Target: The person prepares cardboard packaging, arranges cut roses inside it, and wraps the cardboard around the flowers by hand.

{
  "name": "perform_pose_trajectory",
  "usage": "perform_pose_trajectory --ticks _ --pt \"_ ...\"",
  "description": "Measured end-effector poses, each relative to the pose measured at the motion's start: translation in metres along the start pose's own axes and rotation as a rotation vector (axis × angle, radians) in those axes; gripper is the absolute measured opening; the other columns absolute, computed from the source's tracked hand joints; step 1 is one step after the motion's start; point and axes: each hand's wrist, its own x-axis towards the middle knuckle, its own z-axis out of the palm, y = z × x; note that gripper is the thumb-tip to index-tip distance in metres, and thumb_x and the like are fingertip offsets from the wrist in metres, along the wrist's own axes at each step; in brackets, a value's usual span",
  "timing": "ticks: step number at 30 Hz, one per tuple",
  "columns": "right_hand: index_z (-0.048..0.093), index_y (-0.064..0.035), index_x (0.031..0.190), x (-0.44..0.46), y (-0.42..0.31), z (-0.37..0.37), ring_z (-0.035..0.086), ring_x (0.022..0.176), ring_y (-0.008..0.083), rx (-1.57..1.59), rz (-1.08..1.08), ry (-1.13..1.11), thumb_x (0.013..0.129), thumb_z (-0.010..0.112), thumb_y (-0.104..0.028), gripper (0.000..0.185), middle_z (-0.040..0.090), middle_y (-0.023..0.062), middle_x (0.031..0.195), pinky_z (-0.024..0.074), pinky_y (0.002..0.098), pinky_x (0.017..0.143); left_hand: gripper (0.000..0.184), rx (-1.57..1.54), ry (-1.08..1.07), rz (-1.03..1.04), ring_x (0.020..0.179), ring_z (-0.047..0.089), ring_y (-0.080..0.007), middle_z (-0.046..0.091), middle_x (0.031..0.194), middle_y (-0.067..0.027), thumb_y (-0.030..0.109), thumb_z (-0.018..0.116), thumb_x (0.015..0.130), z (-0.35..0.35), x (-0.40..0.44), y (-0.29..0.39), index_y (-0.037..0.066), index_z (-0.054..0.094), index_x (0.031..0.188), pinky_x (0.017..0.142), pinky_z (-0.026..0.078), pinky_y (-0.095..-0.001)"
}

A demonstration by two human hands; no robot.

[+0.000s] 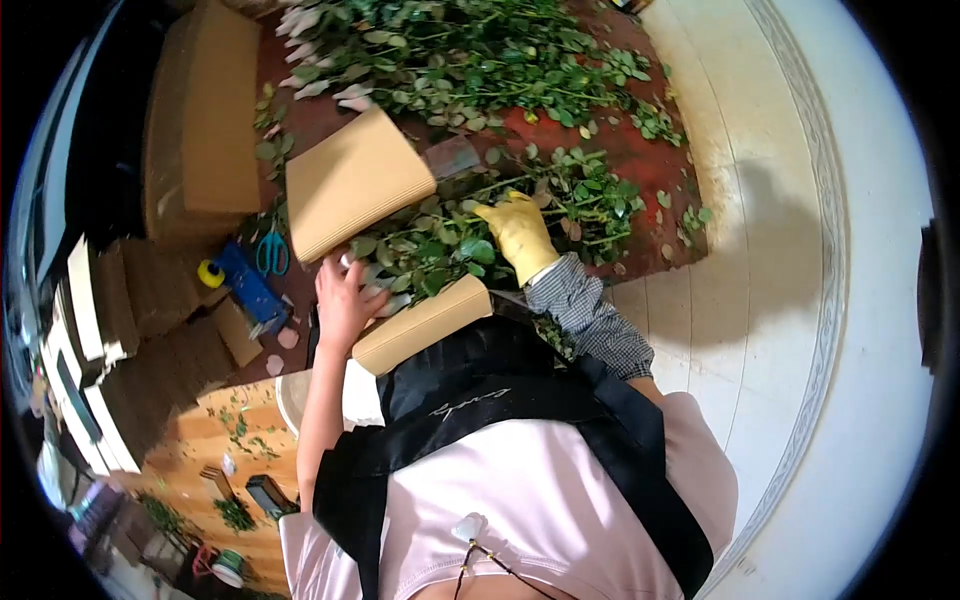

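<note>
My bare left hand (345,303) is at the flower-head end of a bunch of leafy stems (440,243), its fingers apart around pale wrapped heads (392,300). On the same stems lies my right hand (521,236) in a yellow glove, fingers bent over the leaves; what they hold, if anything, is hidden. A sheet of brown corrugated cardboard (360,180) is folded up beyond the bunch. Another cardboard flap (425,325) stands on the near side, against the black apron.
More leafy stems (470,65) cover the far side of the dark red table (650,235). At the left are a large cardboard box (205,110), blue scissors (272,253), a blue tool (248,287) and stacked cardboard (150,375). A white tiled floor (690,330) lies right.
</note>
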Motion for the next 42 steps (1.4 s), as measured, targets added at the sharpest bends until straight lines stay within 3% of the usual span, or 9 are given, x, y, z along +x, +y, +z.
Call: perform_pose_trajectory --ticks 6,8,14,21,24,28,31,34,42 --pt "0.065 -0.0126 0.126 -0.004 0.011 0.037 0.067 0.079 0.0322 0.439 0.076 0.083 0.080 0.070 0.001 0.049 0.070 0.0156 0.082 0.0551 0.0411 0.081 0.060 0.079 0.042 0.062 0.113 0.051 -0.0412 0.050 0.124 -0.0221 0.034 0.086 0.067 0.009 0.001 -0.005 0.007 0.062 0.115 0.096 0.043 -0.0511" --pt "0.060 -0.0072 0.132 0.006 0.023 0.039 0.065 0.110 0.0349 0.602 0.064 -0.059 0.076 0.075 0.002 0.058 0.067 0.0192 0.121 0.0528 0.0425 0.094 0.060 0.097 -0.008 0.000 0.116 0.050 -0.0412 0.049 0.127 -0.0229 0.034 0.085 0.067 0.017 0.000 -0.008 0.007 0.062 0.116 0.097 0.042 -0.0517" --pt "0.040 -0.0092 0.149 0.035 0.056 -0.066 0.052 0.131 0.0291 0.905 0.060 -0.657 0.095 0.066 -0.026 0.063 0.052 0.0166 0.145 0.0458 0.0388 0.106 0.058 -0.015 0.021 -0.005 0.126 0.047 -0.0410 0.050 0.138 -0.0215 0.033 0.085 0.068 0.016 -0.008 -0.008 0.008 0.065 0.116 0.104 0.038 -0.0527" --pt "0.047 -0.0053 0.144 0.213 0.029 -0.103 0.054 0.130 0.0317 0.827 -0.069 0.176 0.095 0.063 -0.021 0.054 0.056 0.0164 0.141 0.0430 0.0409 0.108 0.064 0.016 -0.103 -0.040 0.128 0.041 -0.0455 0.041 0.141 -0.0273 0.042 0.077 0.078 0.019 -0.010 -0.008 0.013 0.057 0.132 0.105 0.036 -0.0544" --pt "0.056 -0.0089 0.134 0.305 0.016 -0.091 0.056 0.122 0.0308 0.088 -0.130 0.467 0.089 0.068 -0.021 0.048 0.060 0.0128 0.132 0.0441 0.0397 0.103 0.065 0.070 -0.140 -0.052 0.127 0.042 -0.0442 0.042 0.140 -0.0262 0.048 0.074 0.080 0.017 -0.009 -0.006 0.015 0.057 0.133 0.107 0.035 -0.0534" --pt "0.071 -0.0148 0.108 0.348 0.019 -0.077 0.059 0.116 0.0245 -0.366 0.042 -0.078 0.085 0.070 -0.023 0.025 0.068 0.0061 0.118 0.0385 0.0384 0.107 0.066 0.050 -0.104 -0.059 0.125 0.043 -0.0431 0.045 0.134 -0.0249 0.053 0.072 0.081 0.015 -0.010 -0.004 0.015 0.057 0.132 0.107 0.033 -0.0534" --pt "0.073 -0.0119 0.098 0.359 0.035 -0.067 0.063 0.108 0.0268 -0.274 0.029 0.346 0.083 0.064 -0.017 0.018 0.071 0.0076 0.107 0.0441 0.0397 0.098 0.063 -0.002 -0.056 -0.053 0.124 0.043 -0.0426 0.046 0.130 -0.0235 0.049 0.075 0.079 0.026 -0.011 -0.012 0.014 0.057 0.129 0.107 0.033 -0.0537" --pt "0.072 -0.0068 0.095 0.296 0.058 -0.098 0.066 0.099 0.0300 -0.245 -0.139 0.849 0.080 0.063 -0.010 0.017 0.072 0.0121 0.102 0.0501 0.0428 0.087 0.062 -0.086 -0.093 -0.101 0.124 0.042 -0.0430 0.045 0.130 -0.0227 0.047 0.077 0.078 0.022 -0.013 -0.010 0.016 0.058 0.128 0.106 0.032 -0.0547" --pt "0.066 0.0031 0.116 0.086 0.097 -0.166 0.068 0.098 0.0367 0.047 0.191 0.821 0.077 0.059 0.010 0.040 0.070 0.0203 0.110 0.0546 0.0386 0.087 0.061 -0.134 0.017 -0.059 0.128 0.040 -0.0434 0.041 0.141 -0.0224 0.040 0.080 0.075 0.030 -0.014 -0.013 0.014 0.060 0.127 0.108 0.032 -0.0547"
